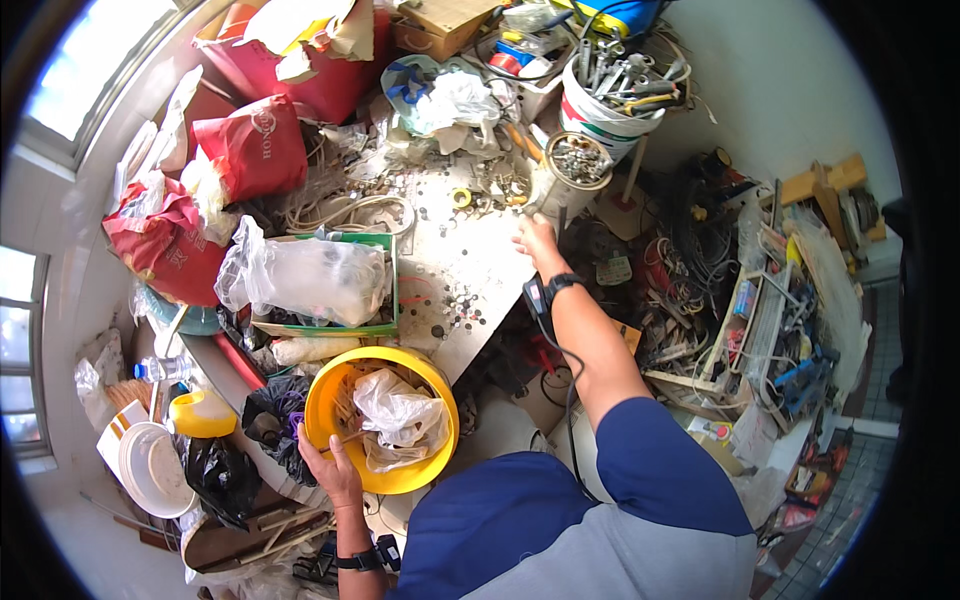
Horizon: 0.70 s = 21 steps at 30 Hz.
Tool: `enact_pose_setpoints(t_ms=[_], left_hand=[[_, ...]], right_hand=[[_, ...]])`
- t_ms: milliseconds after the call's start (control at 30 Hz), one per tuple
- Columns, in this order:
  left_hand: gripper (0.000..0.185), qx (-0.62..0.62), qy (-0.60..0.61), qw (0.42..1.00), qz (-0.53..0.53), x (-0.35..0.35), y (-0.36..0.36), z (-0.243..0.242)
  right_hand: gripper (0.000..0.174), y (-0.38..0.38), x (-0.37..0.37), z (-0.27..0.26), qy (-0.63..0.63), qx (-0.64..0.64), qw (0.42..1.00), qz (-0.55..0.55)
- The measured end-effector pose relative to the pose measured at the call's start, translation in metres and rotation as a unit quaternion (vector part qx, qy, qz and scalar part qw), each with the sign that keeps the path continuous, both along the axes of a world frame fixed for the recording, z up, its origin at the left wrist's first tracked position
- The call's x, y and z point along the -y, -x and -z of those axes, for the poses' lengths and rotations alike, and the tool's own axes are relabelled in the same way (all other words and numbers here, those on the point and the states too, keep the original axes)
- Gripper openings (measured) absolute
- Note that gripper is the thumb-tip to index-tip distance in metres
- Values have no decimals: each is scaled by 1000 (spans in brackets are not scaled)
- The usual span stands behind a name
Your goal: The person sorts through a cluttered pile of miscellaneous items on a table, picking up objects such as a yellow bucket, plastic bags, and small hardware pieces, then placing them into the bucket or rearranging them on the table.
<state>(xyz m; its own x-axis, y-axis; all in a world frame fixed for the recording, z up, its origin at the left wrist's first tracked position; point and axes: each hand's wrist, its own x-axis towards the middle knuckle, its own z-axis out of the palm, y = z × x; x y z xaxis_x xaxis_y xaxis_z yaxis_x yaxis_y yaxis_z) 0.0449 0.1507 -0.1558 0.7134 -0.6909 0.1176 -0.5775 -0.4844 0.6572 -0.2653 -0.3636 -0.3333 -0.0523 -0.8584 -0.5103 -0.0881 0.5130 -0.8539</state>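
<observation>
My left hand (pixel 330 469) grips the near-left rim of a yellow plastic bucket (pixel 319 390), its thumb over the inner side. Inside the bucket lies a crumpled clear plastic bag (pixel 401 416), with thin brownish pieces around it. Out over the right edge of a white tabletop (pixel 480 262) reaches my right hand (pixel 537 241), fingers partly spread and no object visible in them. Just beyond it stands a metal can (pixel 562 196) full of small hardware (pixel 579 159). Small dark and pale round pieces (pixel 461 307) lie scattered on the tabletop, near a yellow tape roll (pixel 460 198).
A green-edged box (pixel 394 289) bears a full clear plastic bag (pixel 315 274). Behind the can, a white bucket (pixel 589 112) holds wrenches and pliers (pixel 626 79). Red bags (pixel 255 146) line the left. Tangled cables (pixel 694 247) and a tool-filled rack (pixel 765 337) crowd the right.
</observation>
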Motion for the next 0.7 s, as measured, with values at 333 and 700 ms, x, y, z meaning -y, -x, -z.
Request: enact_pose_setpoints(t_ms=[333, 700], left_hand=[[62, 4, -15, 1000, -25, 7, 4, -5], [59, -11, 7, 1000, -17, 9, 3, -6]], right_hand=[[34, -23, 93, 51, -101, -4, 992, 74], [23, -33, -45, 57, -53, 150, 981, 114]])
